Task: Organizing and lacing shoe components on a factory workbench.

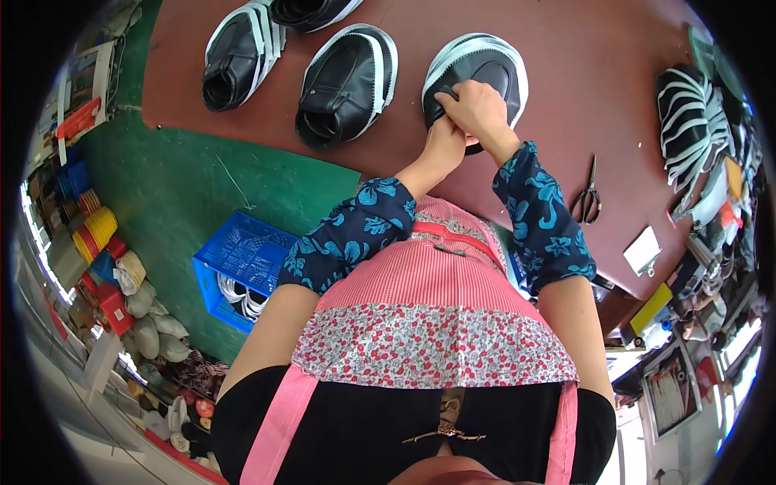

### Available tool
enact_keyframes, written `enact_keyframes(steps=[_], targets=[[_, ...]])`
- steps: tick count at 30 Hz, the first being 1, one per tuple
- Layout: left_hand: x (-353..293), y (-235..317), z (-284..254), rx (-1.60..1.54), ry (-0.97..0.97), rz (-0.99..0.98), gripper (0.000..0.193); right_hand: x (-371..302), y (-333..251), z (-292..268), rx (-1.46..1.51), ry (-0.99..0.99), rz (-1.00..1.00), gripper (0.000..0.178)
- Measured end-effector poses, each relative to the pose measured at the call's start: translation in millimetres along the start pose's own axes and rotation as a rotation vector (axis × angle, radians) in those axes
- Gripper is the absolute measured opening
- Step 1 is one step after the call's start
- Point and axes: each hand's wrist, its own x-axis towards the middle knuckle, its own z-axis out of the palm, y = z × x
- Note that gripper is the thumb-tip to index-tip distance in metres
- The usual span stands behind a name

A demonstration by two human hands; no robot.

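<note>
A black shoe upper with a white stitched edge (pixel 490 68) lies on the table in front of me, rounded toe pointing away. My right hand (pixel 482 110) grips it at the opening, its fingers bent down onto the black material. Just below and to the left, my left hand (pixel 445 147) is closed on the same upper near the heel end, its fingertips partly hidden by the right hand. Left of my hands lies another black shoe upper (pixel 346 74), apart from the one I hold.
More shoe uppers (pixel 241 58) lie at the far left of the reddish-brown table (pixel 582 73). Black-handled scissors (pixel 588 200) rest to the right, near a white card with a clip (pixel 643 251). A stack of white-edged black pieces (pixel 687 121) stands far right. A blue crate (pixel 246 252) sits at lower left.
</note>
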Motion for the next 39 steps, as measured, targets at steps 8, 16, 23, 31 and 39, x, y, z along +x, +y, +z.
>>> enact_keyframes(steps=[8,16,23,31,39], targets=[[6,1,2,-0.011,-0.036,-0.076,0.033,34,25,-19,-0.108,-0.264,-0.165,0.045],[16,-21,-7,-0.168,-0.015,-0.095,0.037,-16,58,-40,0.194,-0.088,0.001,0.052],[31,29,15,0.407,-0.016,-0.156,0.085,-75,88,28,0.369,0.344,0.002,0.05],[35,43,23,0.058,-0.022,-0.271,0.067,-119,137,38,0.825,0.327,0.28,0.051],[40,30,37,0.252,-0.019,-0.311,0.071,-72,109,68,0.707,0.609,0.441,0.055]])
